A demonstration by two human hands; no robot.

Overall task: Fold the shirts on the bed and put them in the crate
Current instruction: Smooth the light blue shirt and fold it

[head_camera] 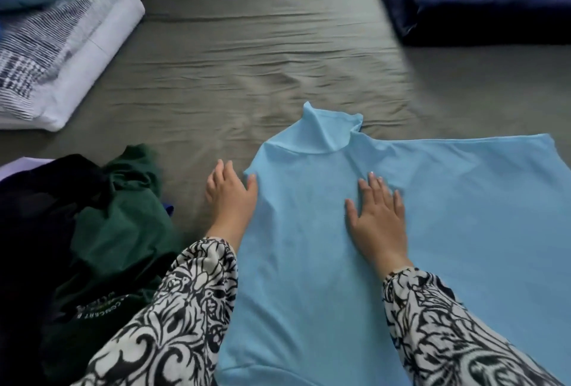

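Smoothing looks like the step in hand: a light blue shirt (pixel 386 246) lies spread on the grey bed (pixel 247 77), collar pointing away from the person. The right hand (pixel 375 211) lies flat on the chest area with fingers spread. The left hand (pixel 230 192) rests at the shirt's left shoulder edge, fingers straight, thumb touching the cloth. A heap of dark and green shirts (pixel 102 231) waits just to the left. No crate is in view. Next, I judge, a side or sleeve needs gripping and folding inward, which calls for pinching an edge while the cloth stays flat.
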